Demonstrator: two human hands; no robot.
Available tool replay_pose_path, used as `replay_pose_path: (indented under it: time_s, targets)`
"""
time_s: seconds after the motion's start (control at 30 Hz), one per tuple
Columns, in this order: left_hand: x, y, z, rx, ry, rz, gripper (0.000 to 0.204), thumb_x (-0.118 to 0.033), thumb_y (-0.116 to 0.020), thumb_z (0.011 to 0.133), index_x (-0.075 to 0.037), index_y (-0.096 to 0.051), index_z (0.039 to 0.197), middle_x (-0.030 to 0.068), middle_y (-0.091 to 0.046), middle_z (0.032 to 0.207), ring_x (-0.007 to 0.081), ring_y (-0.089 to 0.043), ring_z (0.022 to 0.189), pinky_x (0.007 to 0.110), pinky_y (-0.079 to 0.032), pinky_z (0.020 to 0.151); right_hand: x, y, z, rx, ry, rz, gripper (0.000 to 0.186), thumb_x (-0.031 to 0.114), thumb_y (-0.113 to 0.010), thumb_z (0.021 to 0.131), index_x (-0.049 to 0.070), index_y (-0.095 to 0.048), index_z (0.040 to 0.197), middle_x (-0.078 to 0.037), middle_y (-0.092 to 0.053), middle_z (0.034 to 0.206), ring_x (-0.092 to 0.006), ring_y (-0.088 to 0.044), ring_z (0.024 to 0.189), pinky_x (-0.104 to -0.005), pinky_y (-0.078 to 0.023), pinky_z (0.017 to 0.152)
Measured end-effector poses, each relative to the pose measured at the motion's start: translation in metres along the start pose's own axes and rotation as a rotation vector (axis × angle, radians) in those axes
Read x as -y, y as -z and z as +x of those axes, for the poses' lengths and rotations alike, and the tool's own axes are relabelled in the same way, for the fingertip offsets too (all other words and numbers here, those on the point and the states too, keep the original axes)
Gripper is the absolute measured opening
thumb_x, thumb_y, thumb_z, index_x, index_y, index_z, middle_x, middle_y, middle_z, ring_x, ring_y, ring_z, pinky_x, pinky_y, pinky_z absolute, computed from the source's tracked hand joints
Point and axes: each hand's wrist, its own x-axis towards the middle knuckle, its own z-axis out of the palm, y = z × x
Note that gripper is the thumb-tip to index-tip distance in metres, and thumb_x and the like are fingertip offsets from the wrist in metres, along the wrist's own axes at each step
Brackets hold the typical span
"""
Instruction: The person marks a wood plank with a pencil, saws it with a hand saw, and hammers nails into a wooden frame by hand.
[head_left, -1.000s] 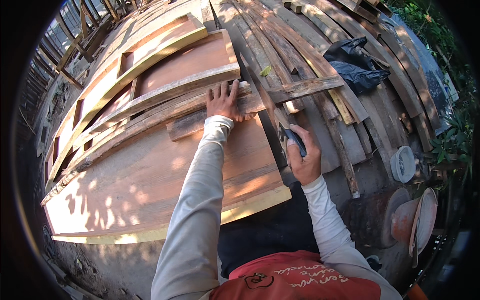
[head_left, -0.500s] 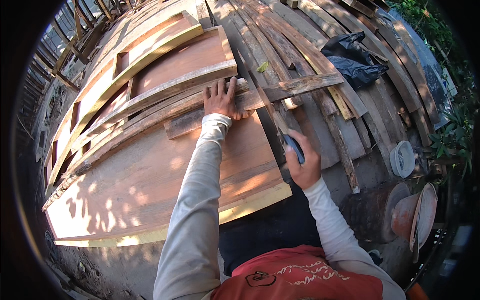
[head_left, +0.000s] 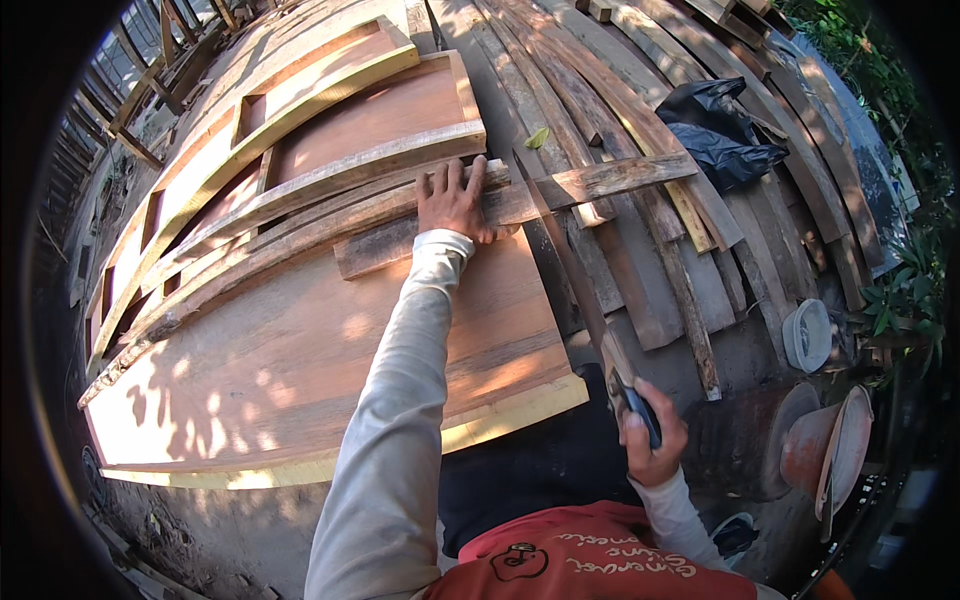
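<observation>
My left hand (head_left: 452, 203) presses down on a short rough wooden plank (head_left: 625, 178), fingers spread over it and the long strip of wood beside it. The plank lies across the top of a plywood panel (head_left: 330, 350), its right end sticking out past the panel's edge. My right hand (head_left: 655, 436) is wrapped round the dark blue-grey handle of a handsaw (head_left: 577, 278). The saw's long blade slants away from me and meets the plank just right of my left hand and the panel's edge. How deep the teeth sit in the wood cannot be made out.
Framed wooden panels (head_left: 370, 150) lean beyond my left hand. Long boards (head_left: 560, 85) cover the ground at the far right, with a black plastic bag (head_left: 722, 135) on them. Nearer are a whitish tub (head_left: 806, 335) and a reddish bucket (head_left: 815, 445).
My right hand has drawn the saw back toward my body, down and to the right. My left hand stays on the plank. The whole view has shifted slightly.
</observation>
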Motion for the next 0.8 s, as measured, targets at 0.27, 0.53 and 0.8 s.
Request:
replay_pose_path:
  time_s: [0.27, 0.53, 0.8]
  targets:
    - [-0.006, 0.003, -0.006, 0.031, 0.000, -0.056, 0.126, -0.042, -0.093, 0.049, -0.023, -0.037, 0.160, 0.0135, -0.047, 0.150, 0.0343, -0.043, 0.143, 0.058, -0.028, 0.120, -0.019, -0.053, 0.097, -0.036, 0.137, -0.030, 0.036, 0.009, -0.064, 0.094, 0.000, -0.063, 0.129, -0.024, -0.072, 0.107, -0.0357, -0.075, 0.090, -0.0395, -0.057, 0.076]
    - [-0.014, 0.016, -0.017, 0.021, -0.043, -0.009, 0.124, -0.055, -0.091, 0.053, -0.022, -0.038, 0.159, 0.0143, -0.049, 0.148, 0.0346, -0.043, 0.142, 0.062, -0.027, 0.119, 0.004, 0.033, -0.095, -0.033, -0.072, 0.057, 0.041, 0.011, -0.059, 0.093, -0.010, -0.061, 0.128, -0.028, -0.073, 0.108, -0.0303, -0.076, 0.095, -0.0373, -0.061, 0.084]
    - [0.008, -0.016, 0.000, -0.011, -0.056, 0.041, 0.130, -0.061, -0.092, 0.045, -0.019, -0.041, 0.157, 0.0152, -0.049, 0.148, 0.0361, -0.044, 0.141, 0.059, -0.029, 0.117, -0.013, -0.069, 0.140, -0.067, 0.066, 0.068, 0.034, 0.010, -0.062, 0.096, 0.001, -0.064, 0.128, -0.020, -0.073, 0.099, -0.0308, -0.074, 0.087, -0.0374, -0.057, 0.078]
